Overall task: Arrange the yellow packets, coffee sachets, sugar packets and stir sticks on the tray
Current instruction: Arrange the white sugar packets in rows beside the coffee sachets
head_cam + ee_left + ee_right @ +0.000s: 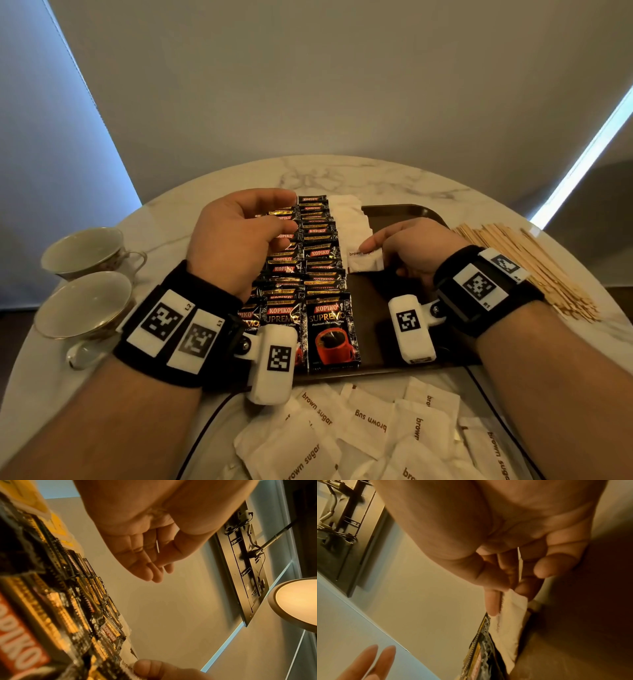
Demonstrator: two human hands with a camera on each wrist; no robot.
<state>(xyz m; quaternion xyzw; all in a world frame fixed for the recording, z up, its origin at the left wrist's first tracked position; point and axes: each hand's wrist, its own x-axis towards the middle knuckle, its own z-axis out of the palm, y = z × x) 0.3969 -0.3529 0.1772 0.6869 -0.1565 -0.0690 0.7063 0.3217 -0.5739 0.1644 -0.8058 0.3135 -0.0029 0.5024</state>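
Note:
Black Kopiko coffee sachets (308, 270) lie in overlapping rows on the dark tray (404, 207). Yellow packets (56, 524) show beyond them in the left wrist view only. A column of white sugar packets (347, 216) runs along the sachets' right side. My right hand (387, 246) pinches the nearest brown sugar packet (363, 262) at that column's near end; the right wrist view shows this packet (513, 604) between thumb and fingers. My left hand (274, 226) hovers over the coffee rows with relaxed fingers and holds nothing. Wooden stir sticks (527, 270) are piled right of the tray.
Loose brown sugar packets (370, 425) are heaped on the marble table (342, 171) in front of the tray. Two teacups (85, 301) stand at the left edge. The tray's right half is bare. A dark cable (205, 431) runs along the table's near side.

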